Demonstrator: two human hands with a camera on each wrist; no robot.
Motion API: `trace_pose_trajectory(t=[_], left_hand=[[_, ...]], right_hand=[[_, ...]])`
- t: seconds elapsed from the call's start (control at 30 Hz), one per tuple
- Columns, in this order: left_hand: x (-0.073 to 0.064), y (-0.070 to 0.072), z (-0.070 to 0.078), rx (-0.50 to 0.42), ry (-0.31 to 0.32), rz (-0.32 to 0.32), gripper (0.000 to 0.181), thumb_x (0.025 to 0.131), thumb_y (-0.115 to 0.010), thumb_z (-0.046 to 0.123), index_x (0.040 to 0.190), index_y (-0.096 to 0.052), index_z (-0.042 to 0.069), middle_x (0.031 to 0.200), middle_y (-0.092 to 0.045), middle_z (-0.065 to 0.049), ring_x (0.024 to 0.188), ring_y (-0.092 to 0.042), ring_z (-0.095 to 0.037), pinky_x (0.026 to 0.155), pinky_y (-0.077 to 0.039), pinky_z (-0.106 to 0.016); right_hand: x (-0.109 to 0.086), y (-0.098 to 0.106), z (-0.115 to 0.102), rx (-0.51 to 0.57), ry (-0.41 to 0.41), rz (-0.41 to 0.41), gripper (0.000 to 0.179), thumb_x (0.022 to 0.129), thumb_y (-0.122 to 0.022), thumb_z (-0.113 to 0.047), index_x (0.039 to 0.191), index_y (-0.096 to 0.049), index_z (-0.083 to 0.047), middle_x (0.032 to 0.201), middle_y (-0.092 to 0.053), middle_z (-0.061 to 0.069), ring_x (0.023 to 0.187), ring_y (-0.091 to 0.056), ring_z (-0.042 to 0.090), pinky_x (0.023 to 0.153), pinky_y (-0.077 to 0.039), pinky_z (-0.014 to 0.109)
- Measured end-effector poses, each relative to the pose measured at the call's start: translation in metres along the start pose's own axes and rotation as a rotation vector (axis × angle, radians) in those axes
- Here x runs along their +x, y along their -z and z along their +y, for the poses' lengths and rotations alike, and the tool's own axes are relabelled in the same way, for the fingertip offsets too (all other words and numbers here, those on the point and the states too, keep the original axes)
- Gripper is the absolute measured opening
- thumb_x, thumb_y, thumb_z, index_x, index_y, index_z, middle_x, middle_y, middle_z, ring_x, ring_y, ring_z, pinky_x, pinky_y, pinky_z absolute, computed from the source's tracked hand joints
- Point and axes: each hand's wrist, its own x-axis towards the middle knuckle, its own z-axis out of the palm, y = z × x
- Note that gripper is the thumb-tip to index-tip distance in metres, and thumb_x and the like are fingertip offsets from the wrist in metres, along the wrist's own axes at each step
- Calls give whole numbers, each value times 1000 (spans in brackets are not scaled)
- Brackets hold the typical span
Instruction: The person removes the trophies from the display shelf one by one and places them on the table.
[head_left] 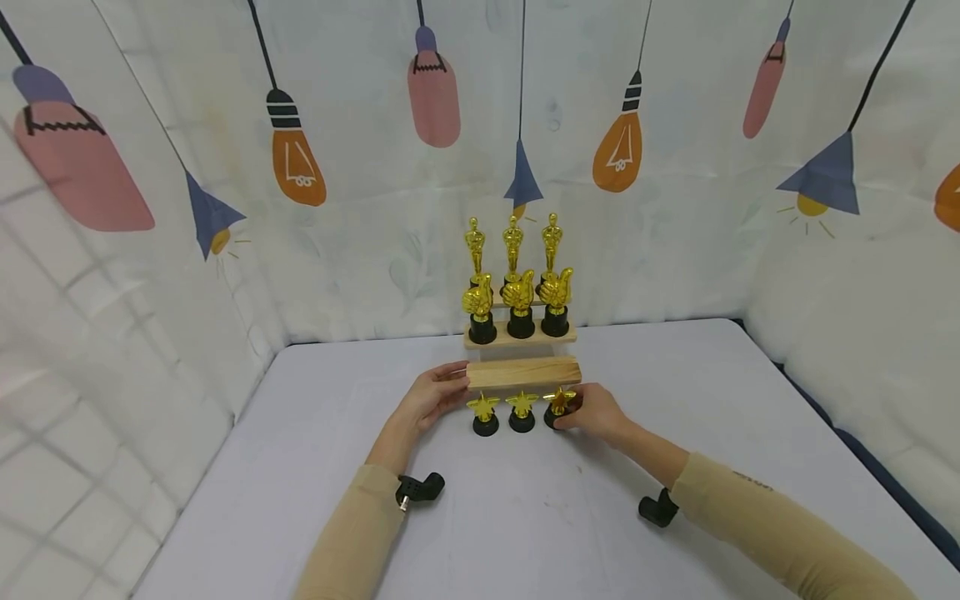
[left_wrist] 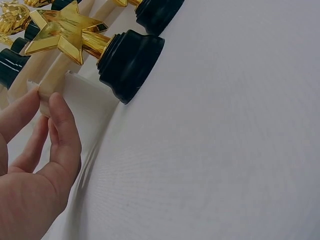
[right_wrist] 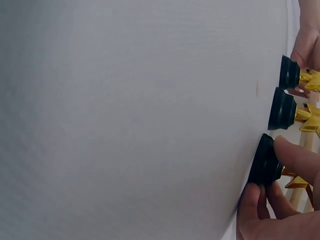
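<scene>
My left hand (head_left: 435, 396) pinches the left end of a pale wooden board (head_left: 523, 372) between thumb and fingers; the left wrist view shows its fingertips (left_wrist: 60, 105) on the board's end. With my right hand (head_left: 598, 414) I hold the black base (right_wrist: 265, 160) of the rightmost star trophy (head_left: 558, 402). Two more gold star trophies stand to its left, a middle one (head_left: 522, 412) and a left one (head_left: 484, 413), in a row in front of the board. The right star's lower part is partly covered by my fingers.
Behind the board, thumbs-up trophies (head_left: 519, 304) stand on a wooden step (head_left: 501, 335). Statuette trophies (head_left: 513, 246) rise on a higher step at the back. A white cloth covers the table (head_left: 337, 433), and a lamp-patterned curtain (head_left: 360, 250) hangs behind.
</scene>
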Motion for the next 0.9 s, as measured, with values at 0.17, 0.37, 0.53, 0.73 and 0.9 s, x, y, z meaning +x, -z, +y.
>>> trace_pose_trajectory(t=[0.17,0.37,0.53,0.73,0.9], left_hand=[[1,1,0,6,-2,-6,51,99,-66,0,148,-50,-3,139,-54,-21,106,-65,-20,89,-57,-29],[0,0,-1,-3,5,10,50,98,-67,-1,146,-52,-2,138,-56,-21,107,-65,-22,86,-58,-29],[0,-1,1,4,11,15,51,98,-67,-1,146,-52,-2,138,-56,-21,107,-65,-23,86,-58,-30],[0,-1,2,18,-1,10,51,98,-68,-1,146,-52,-2,139,-54,-21,108,-64,-22,88,-58,-30],[0,-1,1,23,0,20,50,97,-68,-1,145,-53,-3,137,-55,-21,104,-65,-20,85,-58,-29]], right_hand=[[2,1,1,-32,26,0,47,76,-90,-7,117,-70,3,92,-68,6,85,-60,21,73,-52,34],[1,3,2,-26,20,-10,52,76,-91,-8,121,-68,4,93,-65,6,86,-56,21,71,-50,32],[-3,12,5,9,37,-34,52,77,-89,-7,121,-66,9,96,-67,9,90,-60,22,74,-53,32],[-3,30,9,28,63,-63,40,82,-84,-6,115,-68,9,102,-70,12,96,-64,23,83,-54,36],[-3,43,8,32,38,-68,34,87,-78,-4,117,-69,7,106,-69,15,98,-63,25,83,-54,36]])
